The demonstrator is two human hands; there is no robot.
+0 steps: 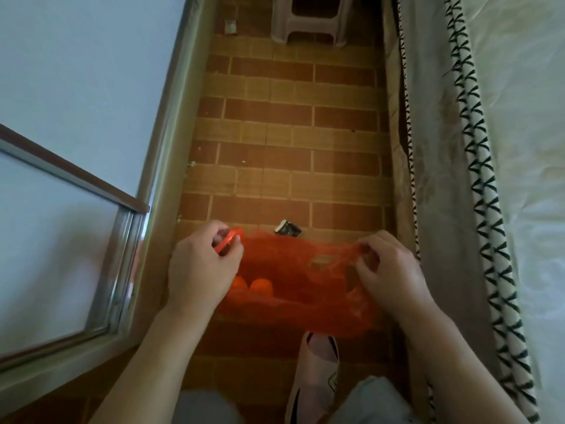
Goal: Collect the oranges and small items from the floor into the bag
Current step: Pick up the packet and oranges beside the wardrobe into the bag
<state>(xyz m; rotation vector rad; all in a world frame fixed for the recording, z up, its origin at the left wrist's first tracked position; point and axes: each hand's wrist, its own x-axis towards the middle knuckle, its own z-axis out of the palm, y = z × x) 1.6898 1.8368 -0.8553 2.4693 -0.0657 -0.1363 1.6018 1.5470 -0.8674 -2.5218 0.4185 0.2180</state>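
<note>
Both hands were on the orange bag, stretching its mouth wide just above the brick floor. The left hand pinched one handle, the right hand pinched the other. Two oranges already sat inside, down at the left end. One small dark item lay on the floor just beyond the bag's far edge. By my reckoning, mostly done, with that piece left to collect.

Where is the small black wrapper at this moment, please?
In the head view, the black wrapper lies on the brick floor, just beyond the orange bag.
</note>
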